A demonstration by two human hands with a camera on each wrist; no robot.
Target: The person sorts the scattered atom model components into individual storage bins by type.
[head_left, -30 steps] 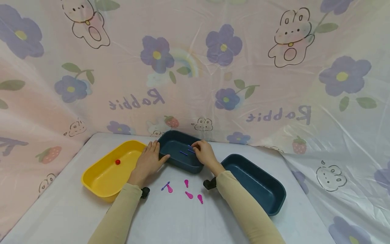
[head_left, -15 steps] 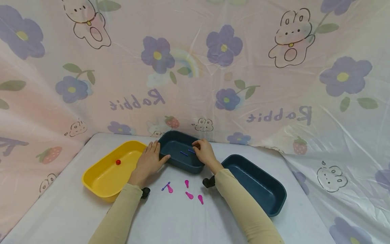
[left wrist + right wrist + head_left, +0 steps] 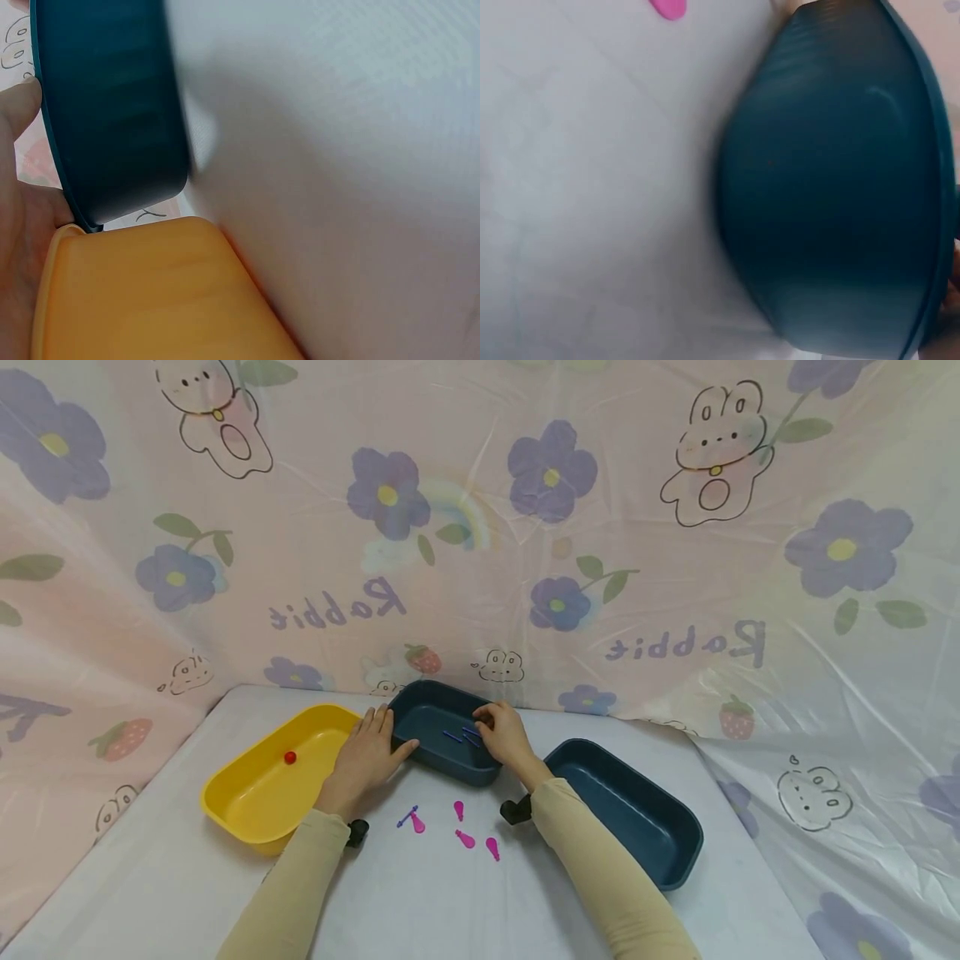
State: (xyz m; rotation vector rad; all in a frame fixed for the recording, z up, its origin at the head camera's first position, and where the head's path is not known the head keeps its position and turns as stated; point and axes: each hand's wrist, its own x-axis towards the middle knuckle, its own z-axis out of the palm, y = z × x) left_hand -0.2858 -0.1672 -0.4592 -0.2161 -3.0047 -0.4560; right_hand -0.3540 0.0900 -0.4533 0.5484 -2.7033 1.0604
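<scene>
My left hand (image 3: pixel 365 762) rests across the near left rim of the dark blue tray (image 3: pixel 416 747), fingers extended, beside the yellow tray (image 3: pixel 251 831). In the left wrist view its fingers lie along the dark tray's rim, right by the yellow one. My right hand (image 3: pixel 507 739) reaches over the dark tray's right end with curled fingers; I cannot tell whether they hold something. Thin blue sticks lie on the tray floor close to its fingertips, among them one blue stick (image 3: pixel 452 737) farther left. The right wrist view shows mostly the tray's outer wall (image 3: pixel 832 187).
A second dark blue tray (image 3: pixel 622 814) stands at right, under the right forearm. Several pink bulb-shaped pieces, such as one pink piece (image 3: pixel 466 839), lie on the white cloth, along with a purple stick (image 3: pixel 408 817). A red ball (image 3: pixel 290 758) sits in the yellow tray.
A blue stick that was by the right fingertips a second ago, and out of sight half a second ago, now seems to lie lower on the tray floor. The left hand stays put.
</scene>
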